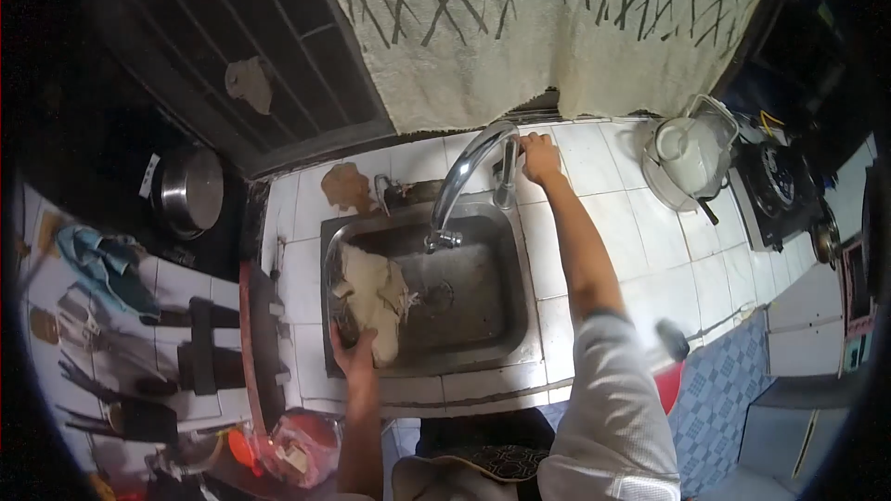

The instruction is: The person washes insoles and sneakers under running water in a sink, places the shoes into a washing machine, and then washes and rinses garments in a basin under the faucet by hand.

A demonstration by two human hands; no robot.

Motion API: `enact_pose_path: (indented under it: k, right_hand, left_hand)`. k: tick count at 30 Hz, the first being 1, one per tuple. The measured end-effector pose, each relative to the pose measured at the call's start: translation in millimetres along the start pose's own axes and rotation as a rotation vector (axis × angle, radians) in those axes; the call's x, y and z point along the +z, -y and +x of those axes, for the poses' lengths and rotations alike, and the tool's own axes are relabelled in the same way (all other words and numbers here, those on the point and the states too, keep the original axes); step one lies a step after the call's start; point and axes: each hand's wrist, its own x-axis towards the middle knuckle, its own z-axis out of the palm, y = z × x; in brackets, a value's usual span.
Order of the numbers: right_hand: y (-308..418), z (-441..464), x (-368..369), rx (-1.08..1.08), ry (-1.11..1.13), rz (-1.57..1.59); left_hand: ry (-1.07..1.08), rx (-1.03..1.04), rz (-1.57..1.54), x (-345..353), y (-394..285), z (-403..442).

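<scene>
A beige cloth [369, 283] hangs in a crumpled bundle along the left side of the steel sink [527, 339]. My left hand [357, 350] is closed around its lower end, near the sink's front left corner. Beyond the basin, my right arm stretches to the base of the chrome faucet [452, 187]. There my right hand [539, 160] has its fingers curled at the faucet's handle, which they largely hide. The curved spout points down over the basin.
A brown rag [346, 187] lies behind the sink's left corner. White bowls [682, 153] sit in a rack on the right, beside a stove [775, 176]. At left stand a steel pot [188, 190] and hanging utensils [121, 413]. White tiles [631, 260] surround the sink.
</scene>
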Motion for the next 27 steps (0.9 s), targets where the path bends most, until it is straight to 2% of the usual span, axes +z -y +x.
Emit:
enact_pose_path:
  k: [2,3,4,6,8,10,16,18,20,21,27]
  right_hand:
    - [15,-1,-33,0.043,0.163,-0.174]
    - [17,-5,-35,0.029,0.152,-0.203]
    - [20,-11,-36,0.018,0.151,-0.194]
    - [23,-24,-38,0.029,0.049,-0.214]
    - [24,-40,-31,0.039,0.015,-0.163]
    - [29,-77,-23,0.138,-0.161,-0.101]
    - [66,-227,-26,0.278,-0.022,0.147]
    - [77,-275,-22,0.313,-0.081,0.2]
    - [93,-316,-36,0.348,-0.105,0.206]
    - [102,-336,-43,0.386,-0.12,0.227]
    - [153,-454,-84,0.482,-0.251,0.15]
  left_hand:
    - [-0.026,0.213,0.2,-12,13,7]
    - [-0.031,0.334,0.215,-11,13,5]
    - [-0.043,0.34,0.218,-14,12,1]
    - [-0.092,0.492,0.477,-9,5,-7]
    - [-0.146,0.49,0.524,1,-8,-21]
    - [-0.189,0.643,0.721,0,-14,-31]
    - [-0.168,0.627,0.724,-17,-32,-46]
    - [-0.123,0.65,0.676,-30,-37,-47]
    - [-0.023,0.758,0.609,-44,-44,-46]
    - [-0.062,0.734,0.72,-49,-54,-54]
    - [0.071,0.71,0.636,-83,-78,-38]
